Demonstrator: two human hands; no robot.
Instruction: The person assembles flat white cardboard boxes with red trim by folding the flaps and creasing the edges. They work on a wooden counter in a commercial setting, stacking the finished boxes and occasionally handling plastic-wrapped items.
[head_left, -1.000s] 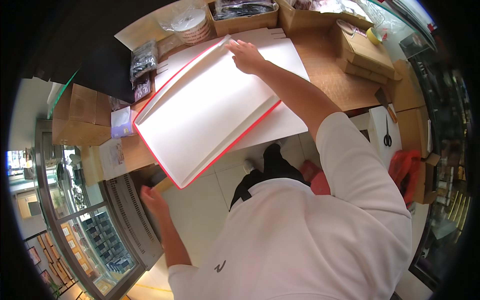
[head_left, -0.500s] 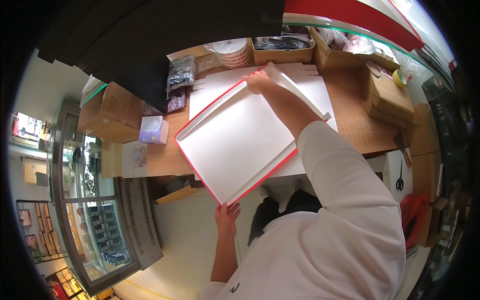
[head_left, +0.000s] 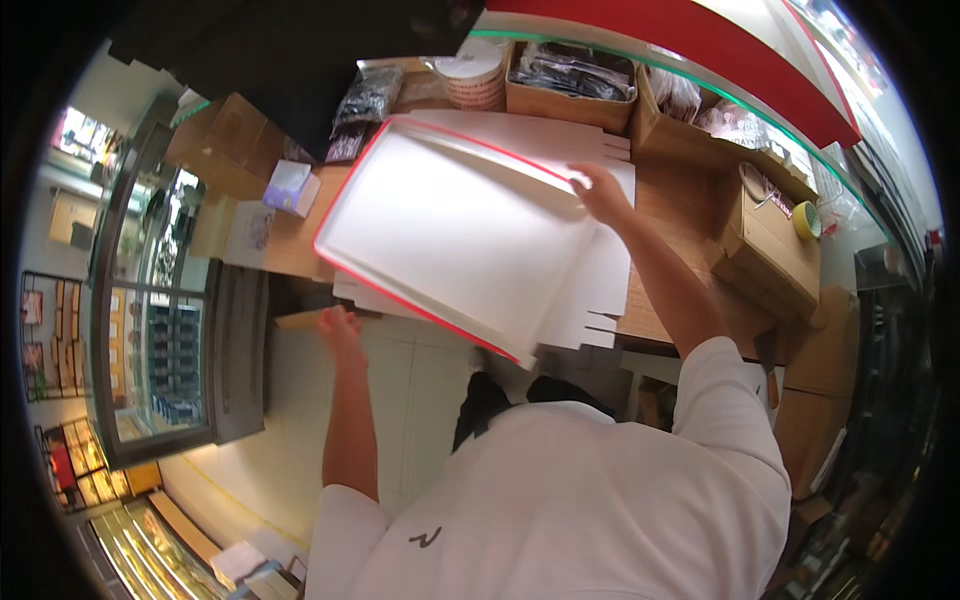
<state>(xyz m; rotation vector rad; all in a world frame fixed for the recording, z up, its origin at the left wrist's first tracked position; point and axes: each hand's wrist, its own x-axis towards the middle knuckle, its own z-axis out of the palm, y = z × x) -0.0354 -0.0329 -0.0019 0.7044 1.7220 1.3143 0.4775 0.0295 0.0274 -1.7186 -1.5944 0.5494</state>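
Right hand [head_left: 602, 195], tray [head_left: 440, 220] (red-rimmed) to its left

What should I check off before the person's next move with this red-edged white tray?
Right hand at the far rim of the red-edged white tray: ok.
Left hand on the tray: not ok, it is apart from it.
Tray wholly over the table: not ok, its near corner juts past the front edge.
White cardboard sheet beneath the tray: ok, parts show around it.
Tray's right-hand wall upright: cannot tell, too blurred.
Yellow tape roll clear of the tray: ok.
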